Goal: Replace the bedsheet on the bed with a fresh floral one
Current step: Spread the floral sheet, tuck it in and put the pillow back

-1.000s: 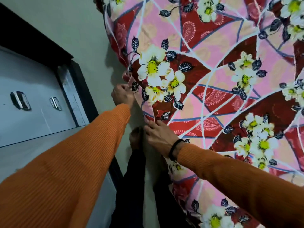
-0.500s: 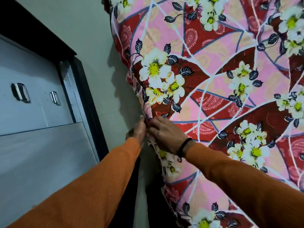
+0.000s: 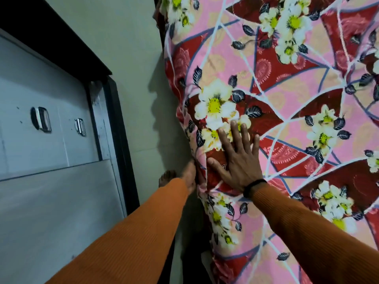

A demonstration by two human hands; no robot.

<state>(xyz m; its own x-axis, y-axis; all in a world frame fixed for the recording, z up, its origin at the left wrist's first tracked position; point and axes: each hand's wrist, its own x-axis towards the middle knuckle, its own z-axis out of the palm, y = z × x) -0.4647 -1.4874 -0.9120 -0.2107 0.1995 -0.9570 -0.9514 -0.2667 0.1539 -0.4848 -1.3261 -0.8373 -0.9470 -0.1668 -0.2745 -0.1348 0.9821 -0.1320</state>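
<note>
- Floral bedsheet (image 3: 287, 111) covers the bed, filling the right side of view; its side edge runs near-to-far along the narrow floor gap (image 3: 143, 119).
- Grey cabinet (image 3: 51, 140) with dark frame on the left, two metal handles (image 3: 41, 119), close to the bed across the gap.
- Orange sleeves (image 3: 131, 238) on both arms; black wristband (image 3: 254, 186) on the right wrist.
- Right hand (image 3: 238, 160): flat, fingers spread, pressing on the sheet top near the edge.
- Left hand (image 3: 190, 177): at the sheet's side edge, fingers hidden by fabric; grip can't be told.
- Bare foot (image 3: 167, 177) on the floor beside the left hand.
- No legible writing.
</note>
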